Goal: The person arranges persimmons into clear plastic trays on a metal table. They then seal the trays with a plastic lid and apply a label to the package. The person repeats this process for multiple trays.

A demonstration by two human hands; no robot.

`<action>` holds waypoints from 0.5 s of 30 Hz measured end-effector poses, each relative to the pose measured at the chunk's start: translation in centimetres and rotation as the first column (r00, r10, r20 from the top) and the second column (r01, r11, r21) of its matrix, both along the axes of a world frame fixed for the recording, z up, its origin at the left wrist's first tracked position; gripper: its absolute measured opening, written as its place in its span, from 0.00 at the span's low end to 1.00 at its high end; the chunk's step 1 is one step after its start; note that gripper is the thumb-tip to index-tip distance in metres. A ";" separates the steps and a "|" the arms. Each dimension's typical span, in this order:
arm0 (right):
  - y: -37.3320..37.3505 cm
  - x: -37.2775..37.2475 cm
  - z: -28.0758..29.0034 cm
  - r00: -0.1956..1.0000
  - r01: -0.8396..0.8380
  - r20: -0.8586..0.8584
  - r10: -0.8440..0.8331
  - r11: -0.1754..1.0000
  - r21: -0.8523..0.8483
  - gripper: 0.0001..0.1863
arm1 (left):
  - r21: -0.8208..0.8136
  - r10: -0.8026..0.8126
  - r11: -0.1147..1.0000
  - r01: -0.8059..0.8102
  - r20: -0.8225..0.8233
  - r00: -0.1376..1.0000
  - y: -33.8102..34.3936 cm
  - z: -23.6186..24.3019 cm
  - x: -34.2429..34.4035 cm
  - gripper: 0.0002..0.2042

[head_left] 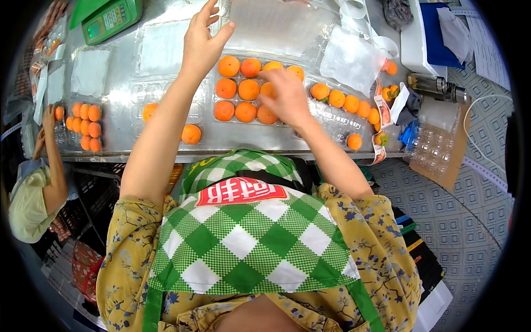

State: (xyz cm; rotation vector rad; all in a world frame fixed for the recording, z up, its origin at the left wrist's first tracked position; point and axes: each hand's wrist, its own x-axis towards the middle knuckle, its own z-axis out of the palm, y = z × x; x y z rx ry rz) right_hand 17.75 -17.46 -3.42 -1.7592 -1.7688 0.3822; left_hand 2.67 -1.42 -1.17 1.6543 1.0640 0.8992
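Rows of persimmons (249,89) sit in a clear plastic tray (217,120) in the middle of the metal table. Over this tray's right side is my right hand (286,99), partly covering the fruit there. Its fingers are smeared by motion, so whether they grip a persimmon is not visible. Reaching past the tray's upper left, my left hand (203,44) is open with fingers stretched out and holds nothing. Below my left forearm lies another clear tray (166,91), with one persimmon (150,112) at its left and another persimmon (191,134) near the table's front edge.
To the right, several persimmons (351,104) line a tray with a clear lid. A green scale (113,21) stands far left. Clear lids (163,47) lie across the back. A glass jar (428,84) is at the right edge. At far left, a co-worker's arm (52,149) reaches the table.
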 end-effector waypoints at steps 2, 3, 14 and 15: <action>-1.2 2.9 0.1 0.987 0.147 -0.064 -0.149 0.988 -0.039 0.15 | 0.042 0.010 0.999 -0.008 -0.041 0.999 -0.7 0.6 0.2 0.31; -1.8 3.8 0.0 0.990 0.133 -0.035 -0.136 0.989 -0.070 0.14 | 0.047 0.015 0.999 -0.013 -0.047 0.999 -0.9 0.9 0.3 0.32; -2.5 0.6 -0.4 0.976 0.044 0.215 -0.024 0.995 -0.091 0.24 | 0.047 0.019 0.999 -0.016 -0.063 0.998 -1.6 1.3 0.0 0.33; -2.5 0.4 -0.5 0.978 0.048 0.208 -0.028 0.995 -0.091 0.23 | 0.050 0.017 0.999 -0.014 -0.063 0.998 -1.7 1.4 -0.1 0.33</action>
